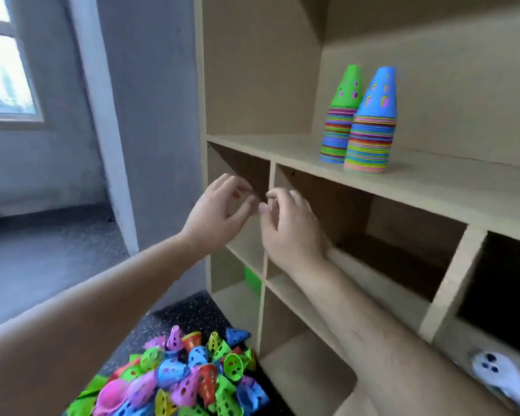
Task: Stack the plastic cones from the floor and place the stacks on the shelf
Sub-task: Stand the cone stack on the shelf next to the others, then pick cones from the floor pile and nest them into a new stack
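Done: two cone stacks (370, 139) on the shelf (282, 151), side by side.
Left: I see a heap of loose cones (186, 373) on the floor (177, 313).
Hands: left hand (219, 211) and right hand (288, 226) empty, fingers loosely curled.

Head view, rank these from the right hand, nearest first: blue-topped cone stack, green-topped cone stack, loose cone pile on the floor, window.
From the right hand:
1. Blue-topped stack of plastic cones and green-topped stack of plastic cones, on the shelf above right: too close to call.
2. Loose pile of coloured plastic cones, on the floor below left.
3. Window, far left.
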Demonstrator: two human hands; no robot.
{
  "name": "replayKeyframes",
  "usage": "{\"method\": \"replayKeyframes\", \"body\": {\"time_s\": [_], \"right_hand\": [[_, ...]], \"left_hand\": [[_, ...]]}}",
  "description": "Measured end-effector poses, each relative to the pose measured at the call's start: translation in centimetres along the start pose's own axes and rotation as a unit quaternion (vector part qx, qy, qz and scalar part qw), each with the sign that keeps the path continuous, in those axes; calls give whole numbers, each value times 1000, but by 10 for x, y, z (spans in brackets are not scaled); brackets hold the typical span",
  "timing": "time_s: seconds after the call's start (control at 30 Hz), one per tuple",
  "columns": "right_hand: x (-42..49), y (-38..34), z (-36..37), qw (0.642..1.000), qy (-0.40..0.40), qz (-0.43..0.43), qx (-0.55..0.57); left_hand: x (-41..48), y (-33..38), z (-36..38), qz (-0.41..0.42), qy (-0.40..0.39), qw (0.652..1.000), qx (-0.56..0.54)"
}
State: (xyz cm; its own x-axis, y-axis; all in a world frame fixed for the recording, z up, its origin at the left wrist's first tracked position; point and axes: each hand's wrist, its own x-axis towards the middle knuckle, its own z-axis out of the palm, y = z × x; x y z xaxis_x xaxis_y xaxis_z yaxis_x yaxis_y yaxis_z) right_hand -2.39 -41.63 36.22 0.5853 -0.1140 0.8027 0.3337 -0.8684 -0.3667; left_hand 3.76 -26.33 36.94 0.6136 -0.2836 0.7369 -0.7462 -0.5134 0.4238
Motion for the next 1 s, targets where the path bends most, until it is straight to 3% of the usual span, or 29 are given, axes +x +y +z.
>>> {"method": "replayKeyframes", "body": {"time_s": [0.23,0.43,0.67,0.83,1.0], "right_hand": [[-163,-39,146,945,-308,-8,108],[-321,-53,204,865,-484,16,129],[-453,-29,211,787,-611,-12,86],[-476,-24,219,772,-630,69,53],[-481,-14,225,755,-651,63,47]], "left_hand": [[-213,-113,-25,-158,-65,983,64],[-398,-139,-7,-333,-133,930,81],[-523,-134,39,-425,-299,846,116],[-551,-147,63,-396,-442,786,172],[-558,-155,84,-390,-450,773,218]]}}
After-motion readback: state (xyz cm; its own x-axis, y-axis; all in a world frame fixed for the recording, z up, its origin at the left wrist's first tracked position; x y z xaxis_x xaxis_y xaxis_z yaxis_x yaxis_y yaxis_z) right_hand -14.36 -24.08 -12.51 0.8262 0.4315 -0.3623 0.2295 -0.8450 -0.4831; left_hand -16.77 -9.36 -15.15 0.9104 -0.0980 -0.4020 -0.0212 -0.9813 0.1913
